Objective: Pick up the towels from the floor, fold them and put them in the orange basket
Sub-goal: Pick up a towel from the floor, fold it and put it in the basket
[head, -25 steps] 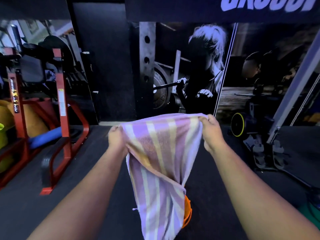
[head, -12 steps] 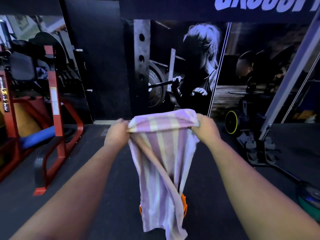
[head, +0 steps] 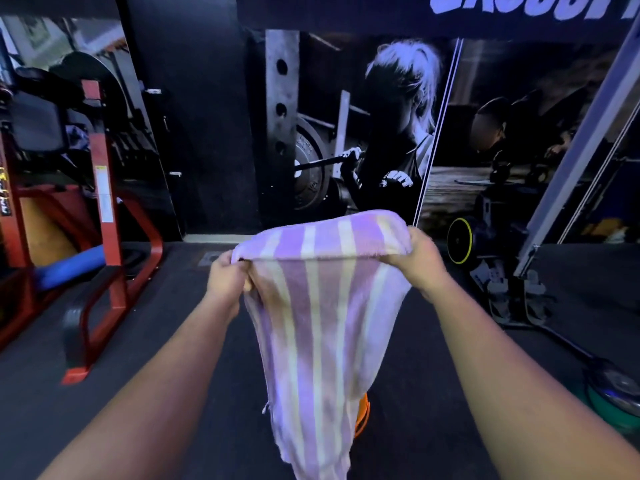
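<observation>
The left hand pinches one top corner of the striped towel and the right hand grips the other, and over the last second the two have drawn a little closer while the upper edge has flopped forward over them into a soft fold. The cloth hangs down between the forearms. I judge the first fold begun, with the orange basket peeking out below the hands, behind the towel's lower right edge.
</observation>
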The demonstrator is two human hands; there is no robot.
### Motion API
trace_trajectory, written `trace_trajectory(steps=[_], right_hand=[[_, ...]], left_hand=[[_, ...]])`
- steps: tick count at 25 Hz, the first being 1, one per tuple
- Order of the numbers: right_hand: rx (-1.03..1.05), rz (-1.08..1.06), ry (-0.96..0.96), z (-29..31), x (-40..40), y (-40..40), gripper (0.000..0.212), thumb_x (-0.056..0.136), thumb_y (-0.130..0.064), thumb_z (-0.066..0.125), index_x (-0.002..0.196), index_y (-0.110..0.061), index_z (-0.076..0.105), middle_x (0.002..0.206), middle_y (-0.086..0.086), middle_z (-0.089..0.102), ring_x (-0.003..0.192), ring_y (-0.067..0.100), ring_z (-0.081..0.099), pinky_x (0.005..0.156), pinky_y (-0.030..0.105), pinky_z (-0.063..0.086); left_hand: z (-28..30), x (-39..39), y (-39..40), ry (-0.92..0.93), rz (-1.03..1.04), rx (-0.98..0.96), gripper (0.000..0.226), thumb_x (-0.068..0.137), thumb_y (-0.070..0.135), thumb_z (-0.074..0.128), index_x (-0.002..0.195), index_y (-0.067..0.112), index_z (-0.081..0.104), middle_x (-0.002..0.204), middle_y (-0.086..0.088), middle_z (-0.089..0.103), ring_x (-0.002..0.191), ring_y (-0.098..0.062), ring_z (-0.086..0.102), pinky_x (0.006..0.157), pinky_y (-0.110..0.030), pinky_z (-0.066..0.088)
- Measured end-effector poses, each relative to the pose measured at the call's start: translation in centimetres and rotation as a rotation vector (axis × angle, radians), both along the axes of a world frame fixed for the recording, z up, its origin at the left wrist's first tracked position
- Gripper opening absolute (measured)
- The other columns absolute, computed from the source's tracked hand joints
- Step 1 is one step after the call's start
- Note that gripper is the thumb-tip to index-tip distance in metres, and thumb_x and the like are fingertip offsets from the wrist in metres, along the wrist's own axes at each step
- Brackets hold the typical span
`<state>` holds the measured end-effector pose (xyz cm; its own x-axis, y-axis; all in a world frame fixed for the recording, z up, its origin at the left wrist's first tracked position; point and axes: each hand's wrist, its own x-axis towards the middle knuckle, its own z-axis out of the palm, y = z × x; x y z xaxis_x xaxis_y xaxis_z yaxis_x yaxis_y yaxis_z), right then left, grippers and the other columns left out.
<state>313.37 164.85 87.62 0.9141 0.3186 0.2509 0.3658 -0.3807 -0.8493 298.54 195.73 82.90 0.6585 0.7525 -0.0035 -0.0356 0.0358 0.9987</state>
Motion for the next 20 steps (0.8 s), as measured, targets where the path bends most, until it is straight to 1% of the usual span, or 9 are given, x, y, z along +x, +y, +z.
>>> trace_trajectory(steps=[2, 5, 8, 9, 12, 13, 15, 17, 20], right_hand=[[0.29, 0.178, 0.215, 0.2, -0.6, -0.1, 0.053, 0.071, -0.02, 0.091, 0.114, -0.005, 0.064, 0.107, 0.012, 0.075, 0.102, 0.028, 0.072, 0.087, 0.044, 0.06], [0.512, 0.311, 0.424, 1.3, -2.0, 0.7, 0.052, 0.081, -0.009, 0.082, 0.127, -0.001, 0.059, 0.117, 0.019, 0.073, 0.113, 0.037, 0.068, 0.088, 0.044, 0.06], [0.95, 0.316, 0.484, -0.1, -2.2, 0.4, 0.067, 0.082, -0.028, 0.082, 0.14, -0.014, 0.052, 0.128, 0.013, 0.069, 0.118, 0.032, 0.067, 0.094, 0.045, 0.057], [0.858, 0.346, 0.513, -1.5, -2.8, 0.5, 0.066, 0.08, -0.035, 0.082, 0.137, -0.015, 0.056, 0.13, 0.013, 0.068, 0.119, 0.032, 0.066, 0.095, 0.046, 0.057], [0.084, 0.399, 0.566, -7.4, -6.4, 1.1, 0.049, 0.074, -0.034, 0.091, 0.113, -0.012, 0.073, 0.118, 0.015, 0.074, 0.111, 0.031, 0.069, 0.088, 0.044, 0.056], [0.092, 0.396, 0.582, -8.0, -7.5, 1.5, 0.04, 0.077, -0.025, 0.089, 0.111, -0.01, 0.074, 0.114, 0.016, 0.075, 0.108, 0.03, 0.071, 0.088, 0.044, 0.058], [0.365, 0.383, 0.666, -7.1, -8.4, 2.4, 0.027, 0.087, -0.008, 0.076, 0.112, -0.004, 0.071, 0.11, 0.02, 0.074, 0.099, 0.03, 0.073, 0.086, 0.042, 0.061], [0.524, 0.37, 0.742, -4.3, -8.3, 3.1, 0.02, 0.09, -0.008, 0.07, 0.109, -0.001, 0.071, 0.105, 0.023, 0.074, 0.09, 0.031, 0.073, 0.084, 0.044, 0.061], [0.519, 0.263, 0.793, -2.3, -7.1, 3.6, 0.032, 0.086, -0.018, 0.077, 0.111, 0.001, 0.07, 0.103, 0.025, 0.073, 0.087, 0.033, 0.071, 0.086, 0.047, 0.059]], left_hand=[[0.4, 0.3, -1.1, -0.04, 0.034, -0.15, 0.022, 0.09, 0.009, 0.05, 0.081, 0.017, 0.069, 0.071, -0.001, 0.065, 0.071, -0.022, 0.059, 0.061, -0.03, 0.044], [1.7, 0.2, -2.3, 0.124, -0.127, -0.095, 0.029, 0.097, 0.039, 0.058, 0.086, 0.015, 0.07, 0.079, -0.004, 0.068, 0.078, -0.022, 0.063, 0.072, -0.035, 0.049], [4.6, -0.5, -3.0, 0.026, -0.451, -0.146, 0.05, 0.09, 0.059, 0.061, 0.102, 0.012, 0.07, 0.093, -0.008, 0.074, 0.087, -0.021, 0.07, 0.083, -0.036, 0.056], [5.6, -0.7, -3.3, -0.042, -0.513, -0.139, 0.046, 0.09, 0.053, 0.064, 0.105, 0.01, 0.068, 0.095, -0.01, 0.074, 0.09, -0.023, 0.069, 0.083, -0.036, 0.057], [8.3, -0.4, -3.9, -0.237, -0.529, -0.167, 0.028, 0.098, 0.033, 0.063, 0.108, 0.007, 0.065, 0.094, -0.011, 0.071, 0.092, -0.026, 0.066, 0.078, -0.035, 0.06], [8.7, -0.5, -4.0, -0.299, -0.532, -0.199, 0.032, 0.098, 0.037, 0.062, 0.109, 0.007, 0.066, 0.099, -0.012, 0.071, 0.095, -0.027, 0.067, 0.082, -0.037, 0.06], [8.0, -1.5, -3.7, -0.328, -0.628, -0.16, 0.047, 0.088, 0.059, 0.063, 0.104, 0.016, 0.068, 0.104, -0.007, 0.071, 0.099, -0.023, 0.067, 0.085, -0.036, 0.058], [3.2, -3.2, -3.6, -0.091, -0.75, 0.015, 0.056, 0.068, 0.073, 0.075, 0.096, 0.026, 0.071, 0.096, 0.002, 0.071, 0.09, -0.014, 0.067, 0.08, -0.031, 0.055], [-5.2, -5.9, -4.9, 0.248, -1.019, -0.023, 0.048, 0.062, 0.055, 0.092, 0.091, 0.02, 0.077, 0.093, -0.005, 0.073, 0.084, -0.018, 0.067, 0.08, -0.031, 0.053]])
